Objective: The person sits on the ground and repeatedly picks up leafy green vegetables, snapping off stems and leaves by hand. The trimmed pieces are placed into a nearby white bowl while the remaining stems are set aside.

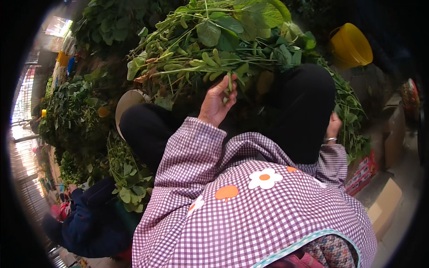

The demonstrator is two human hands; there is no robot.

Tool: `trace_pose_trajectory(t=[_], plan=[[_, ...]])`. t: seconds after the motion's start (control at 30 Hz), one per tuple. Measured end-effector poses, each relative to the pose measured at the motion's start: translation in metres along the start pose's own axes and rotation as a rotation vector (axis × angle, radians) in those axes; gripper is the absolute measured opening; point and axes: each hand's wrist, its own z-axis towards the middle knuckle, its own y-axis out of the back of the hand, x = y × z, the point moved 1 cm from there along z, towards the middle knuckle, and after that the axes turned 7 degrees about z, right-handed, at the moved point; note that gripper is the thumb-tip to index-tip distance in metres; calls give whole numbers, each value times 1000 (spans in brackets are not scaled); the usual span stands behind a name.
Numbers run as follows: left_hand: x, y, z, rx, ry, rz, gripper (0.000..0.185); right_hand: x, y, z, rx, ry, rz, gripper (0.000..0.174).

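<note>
A big heap of cut soybean plants (207, 60) with green pods and leaves lies before me, partly over my knees. My left hand (219, 100) is at its near edge, fingers closed around green soybean pods (230, 82). On the right, beyond my right knee, my right hand (333, 127) is beside more green stems (350, 117); its fingers are partly hidden behind the knee, so what they hold is not clear.
A yellow bucket (352, 45) stands tilted at upper right. Cardboard boxes (385, 207) are at lower right. More leafy plants (73, 114) are piled at left. Another person in a dark blue sleeve (88, 217) sits at lower left, a hand near the plants.
</note>
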Motion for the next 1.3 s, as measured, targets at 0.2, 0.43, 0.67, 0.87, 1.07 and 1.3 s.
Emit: trace_pose_trajectory(t=[0.2,0.43,0.67,0.87,1.07,1.3], plan=[[2,6,7,122,-70,-80,29,262,74,27,-57,352,745,15],[19,5,10,36,-45,-147,19,354,-71,-39,511,598,364,10],[35,16,19,178,-95,-401,17,356,-142,-82,764,422,443,22],[31,12,15,100,-32,-300,18,334,-121,-70,685,96,526,21],[23,5,4,-46,-65,-95,20,326,-126,-75,797,142,362,25],[23,1,8,-112,-152,-37,15,322,-134,-73,804,39,490,20]])
